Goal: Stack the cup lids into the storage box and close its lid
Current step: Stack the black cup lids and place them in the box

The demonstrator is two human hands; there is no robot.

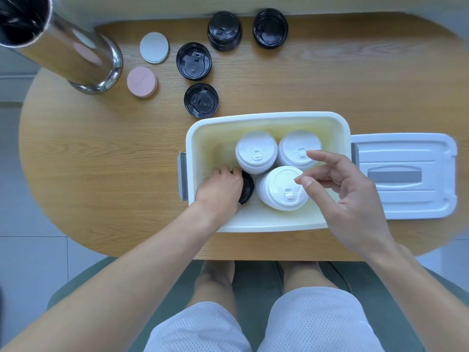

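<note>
The white storage box [266, 118] stands open at the table's middle. Inside it are three stacks of white cup lids [256, 151], [297, 146], [281, 189]. My left hand [220, 189] reaches into the box's near left corner and grips a black lid [247, 186], mostly hidden under the fingers. My right hand [345, 191] hovers above the box's right side with fingers relaxed and holds nothing. More black lids lie on the table beyond the box [201, 100], [194, 60], [224, 30], [270, 27]. The box's white lid [406, 176] lies flat to the right.
A tall steel cylinder [68, 47] stands at the far left of the oval wooden table [101, 161]. A white coaster [154, 47] and a pink coaster [141, 81] lie beside it. My knees are under the table's near edge.
</note>
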